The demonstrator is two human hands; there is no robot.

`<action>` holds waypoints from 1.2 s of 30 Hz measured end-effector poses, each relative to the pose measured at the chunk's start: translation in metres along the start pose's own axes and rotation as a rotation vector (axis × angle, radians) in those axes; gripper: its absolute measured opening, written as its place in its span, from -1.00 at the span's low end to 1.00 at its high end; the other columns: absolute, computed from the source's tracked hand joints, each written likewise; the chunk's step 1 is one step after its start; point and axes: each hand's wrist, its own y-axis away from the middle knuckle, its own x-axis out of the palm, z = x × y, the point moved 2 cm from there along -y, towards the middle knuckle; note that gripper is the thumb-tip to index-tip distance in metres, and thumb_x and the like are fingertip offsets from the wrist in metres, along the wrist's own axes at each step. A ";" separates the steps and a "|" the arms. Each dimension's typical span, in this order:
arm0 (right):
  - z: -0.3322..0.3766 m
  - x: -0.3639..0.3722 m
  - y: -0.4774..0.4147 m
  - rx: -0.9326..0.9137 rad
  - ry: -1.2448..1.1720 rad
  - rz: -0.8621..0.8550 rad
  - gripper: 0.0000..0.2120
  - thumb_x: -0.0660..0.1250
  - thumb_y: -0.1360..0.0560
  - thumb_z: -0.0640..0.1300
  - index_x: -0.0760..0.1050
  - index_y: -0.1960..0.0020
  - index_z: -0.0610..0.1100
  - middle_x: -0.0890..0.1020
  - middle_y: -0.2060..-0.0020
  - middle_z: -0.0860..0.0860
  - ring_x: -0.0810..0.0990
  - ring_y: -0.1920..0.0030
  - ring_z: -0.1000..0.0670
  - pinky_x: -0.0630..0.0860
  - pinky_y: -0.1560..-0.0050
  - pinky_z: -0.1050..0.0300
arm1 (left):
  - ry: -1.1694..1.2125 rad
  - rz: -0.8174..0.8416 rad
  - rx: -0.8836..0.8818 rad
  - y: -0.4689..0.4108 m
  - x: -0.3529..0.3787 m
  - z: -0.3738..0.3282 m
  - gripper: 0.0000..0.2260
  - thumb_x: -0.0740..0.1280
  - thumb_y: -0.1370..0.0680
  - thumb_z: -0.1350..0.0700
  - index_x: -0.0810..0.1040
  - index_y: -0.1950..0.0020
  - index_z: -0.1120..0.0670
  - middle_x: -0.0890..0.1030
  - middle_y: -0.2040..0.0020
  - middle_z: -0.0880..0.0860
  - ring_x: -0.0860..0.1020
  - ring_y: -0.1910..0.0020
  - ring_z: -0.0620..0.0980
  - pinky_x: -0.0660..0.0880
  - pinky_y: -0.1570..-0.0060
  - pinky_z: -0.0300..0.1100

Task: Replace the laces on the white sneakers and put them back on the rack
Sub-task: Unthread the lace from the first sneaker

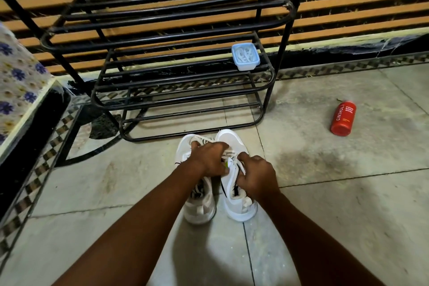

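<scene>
White sneakers (233, 206) stand on the floor at 6 o'clock from the rack (185, 102). Left hand (206, 158) grip pinches laces (228, 153); right hand (255, 175) grip holds one shoe steady, probably for unlacing.

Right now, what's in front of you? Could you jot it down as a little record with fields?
Doer: a person, bare arms
Left grip: pinching laces of one white sneaker
Right grip: holding that sneaker's collar
Other sneaker: beside it, on the floor
Rack: black metal, behind the sneakers
Box: on the rack, white laces inside
Red bottle: lying on the floor, right of the rack
</scene>
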 end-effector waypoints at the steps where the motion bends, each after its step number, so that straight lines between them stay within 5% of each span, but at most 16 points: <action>1: 0.001 -0.003 -0.005 0.008 0.026 0.037 -0.66 0.25 -0.30 0.12 0.56 0.03 -0.03 0.59 0.38 -0.09 0.60 0.34 -0.24 0.48 0.36 0.07 | -0.019 -0.015 0.011 -0.002 0.002 0.001 -0.34 0.46 -0.45 -0.07 0.33 -0.53 -0.09 0.51 -0.44 -0.01 0.44 -0.44 0.07 0.15 -0.38 0.13; 6: -0.003 -0.008 -0.032 0.081 0.039 0.242 -0.53 0.25 -0.36 0.16 0.46 -0.25 0.11 0.70 0.09 -0.09 0.63 0.01 -0.28 0.54 -0.01 -0.02 | -0.130 -0.068 0.084 -0.010 0.012 0.001 -0.25 0.49 -0.50 -0.04 0.21 -0.61 0.00 0.10 -0.67 -0.02 0.25 -0.59 0.00 0.10 -0.48 0.18; 10: -0.001 -0.011 -0.049 -0.015 0.157 0.340 -0.52 0.26 -0.39 0.13 0.46 -0.31 0.20 0.68 -0.06 -0.07 0.62 -0.09 -0.22 0.54 -0.09 0.00 | -0.142 -0.070 0.061 -0.016 0.015 0.009 -0.12 0.52 -0.48 -0.11 0.11 -0.66 0.03 -0.01 -0.70 -0.01 0.02 -0.66 -0.05 -0.02 -0.55 0.20; 16: 0.004 -0.004 -0.052 -0.123 0.132 0.460 -0.60 0.26 -0.46 -0.07 0.55 -0.27 0.17 0.65 -0.13 -0.05 0.59 -0.15 -0.19 0.50 -0.07 0.04 | -0.144 -0.071 0.074 -0.022 0.017 0.014 -0.18 0.54 -0.46 -0.09 0.21 -0.60 0.00 -0.01 -0.70 0.00 0.24 -0.60 0.00 0.16 -0.44 0.13; 23: 0.004 0.000 -0.066 -0.034 -0.076 0.658 -0.79 0.35 -0.34 -0.20 0.49 0.06 0.00 0.64 0.01 0.02 0.57 -0.08 -0.09 0.43 -0.20 0.05 | -0.204 -0.085 0.060 -0.023 0.016 0.012 -0.21 0.53 -0.45 -0.11 0.24 -0.59 -0.03 0.05 -0.69 0.00 0.23 -0.60 -0.05 0.08 -0.48 0.20; 28: 0.000 -0.005 -0.077 0.055 -0.237 0.755 -0.75 0.46 -0.19 -0.19 0.43 0.26 0.01 0.57 0.25 0.06 0.55 0.19 -0.01 0.44 0.23 0.16 | -0.267 -0.089 0.042 -0.025 0.012 0.005 -0.31 0.53 -0.45 -0.10 0.34 -0.52 -0.04 0.17 -0.66 -0.01 0.34 -0.54 -0.04 0.04 -0.49 0.17; 32: -0.016 -0.016 -0.072 0.201 -0.677 0.656 -0.50 0.55 -0.19 -0.47 0.29 0.40 -0.05 0.32 0.44 0.08 0.31 0.40 0.09 0.34 0.34 0.21 | -0.277 -0.067 0.042 -0.026 0.011 0.002 -0.29 0.53 -0.45 -0.14 0.33 -0.53 -0.05 0.21 -0.64 -0.01 0.39 -0.50 0.01 0.00 -0.53 0.21; 36: -0.022 -0.011 -0.068 0.268 -0.919 0.527 -0.71 0.54 -0.26 -0.50 0.45 0.34 -0.26 0.53 0.37 -0.07 0.57 0.28 -0.02 0.60 0.12 -0.07 | -0.275 -0.053 0.048 -0.025 0.013 0.001 -0.26 0.54 -0.46 -0.11 0.29 -0.56 -0.03 0.19 -0.65 0.02 0.35 -0.53 0.04 0.00 -0.52 0.24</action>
